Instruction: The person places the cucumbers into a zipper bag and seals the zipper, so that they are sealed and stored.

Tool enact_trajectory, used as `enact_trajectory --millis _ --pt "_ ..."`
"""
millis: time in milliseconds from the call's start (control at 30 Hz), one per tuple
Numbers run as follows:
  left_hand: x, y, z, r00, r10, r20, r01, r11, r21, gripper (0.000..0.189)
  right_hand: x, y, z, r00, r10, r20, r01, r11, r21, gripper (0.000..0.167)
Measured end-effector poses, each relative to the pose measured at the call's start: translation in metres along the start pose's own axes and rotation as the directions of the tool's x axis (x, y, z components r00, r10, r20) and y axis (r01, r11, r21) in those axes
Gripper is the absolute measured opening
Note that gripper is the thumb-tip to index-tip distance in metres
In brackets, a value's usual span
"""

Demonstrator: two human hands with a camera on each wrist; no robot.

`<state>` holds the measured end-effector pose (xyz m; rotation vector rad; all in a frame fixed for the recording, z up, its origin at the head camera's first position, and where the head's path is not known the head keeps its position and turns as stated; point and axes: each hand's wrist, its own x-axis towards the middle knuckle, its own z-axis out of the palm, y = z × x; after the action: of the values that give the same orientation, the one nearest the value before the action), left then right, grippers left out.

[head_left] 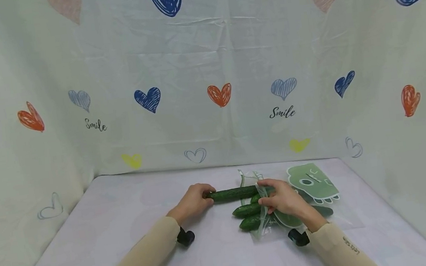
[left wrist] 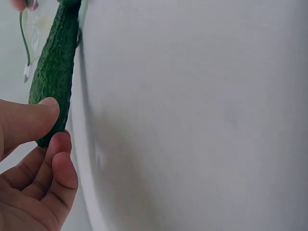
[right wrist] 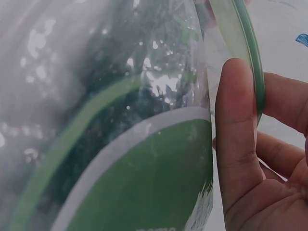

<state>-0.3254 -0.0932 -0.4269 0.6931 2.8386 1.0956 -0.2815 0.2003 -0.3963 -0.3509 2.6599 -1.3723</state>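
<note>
My left hand (head_left: 197, 199) pinches the near end of a long dark green cucumber (head_left: 230, 194) between thumb and fingers. Bumpy skin shows on that cucumber (left wrist: 55, 67) in the left wrist view. Its far end reaches the mouth of a clear plastic zip bag (head_left: 312, 180) with a green cartoon print. With thumb and fingers, my right hand (head_left: 284, 197) holds the bag's opening; a green zip strip (right wrist: 252, 57) lies between them in the right wrist view. Below, more cucumbers (head_left: 246, 210) lie partly in the bag, their ends sticking out to the left.
A white cloth covers the table (head_left: 137, 231). Behind it and at both sides hangs a pale curtain (head_left: 188, 127) printed with hearts. Each wrist carries a small black camera (head_left: 186, 237).
</note>
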Motion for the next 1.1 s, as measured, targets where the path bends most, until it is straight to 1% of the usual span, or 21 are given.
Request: enact_trajectory --millis 200,300,433,533,733,833,900,1000,1100 --pt "0.014 0.013 0.011 0.999 0.037 -0.003 -0.037 0.999 -0.018 0.027 0.000 0.002 0.000 1.000 -0.014 0.005 0.014 1.000 0.015 0.060" --pt "0.022 0.021 0.017 0.999 0.038 -0.013 -0.038 0.998 -0.043 0.028 0.001 0.002 0.000 1.000 -0.022 0.008 0.022 1.000 0.016 0.060" --pt "0.032 0.028 0.022 0.999 0.024 -0.048 -0.027 0.997 -0.075 0.028 0.001 0.001 0.000 1.000 -0.017 0.012 0.017 1.000 0.016 0.062" --pt "0.035 0.029 0.025 0.998 0.023 -0.054 -0.027 0.997 -0.078 0.026 0.002 0.001 0.000 1.000 -0.016 0.009 0.016 1.000 0.007 0.062" --pt "0.038 0.032 0.030 0.998 0.046 -0.052 -0.049 0.996 -0.069 0.025 0.003 0.002 -0.001 1.000 -0.018 0.001 0.018 1.000 -0.002 0.062" --pt "0.038 0.033 0.032 0.999 0.029 -0.032 -0.031 0.998 -0.056 0.024 0.003 0.001 -0.002 1.000 -0.017 -0.004 0.017 1.000 0.000 0.062" --pt "0.038 0.032 0.033 1.000 0.003 -0.005 -0.003 0.999 -0.053 0.023 0.002 0.001 -0.002 1.000 -0.017 -0.004 0.017 1.000 0.006 0.062" --pt "0.038 0.030 0.035 0.999 -0.043 0.032 0.045 0.996 -0.076 0.024 0.002 0.001 -0.001 1.000 -0.014 -0.003 0.014 1.000 0.004 0.061" --pt "0.038 0.027 0.037 0.997 -0.064 0.036 0.068 0.990 -0.121 0.025 0.002 0.000 -0.001 1.000 -0.014 -0.002 0.014 1.000 -0.003 0.061"
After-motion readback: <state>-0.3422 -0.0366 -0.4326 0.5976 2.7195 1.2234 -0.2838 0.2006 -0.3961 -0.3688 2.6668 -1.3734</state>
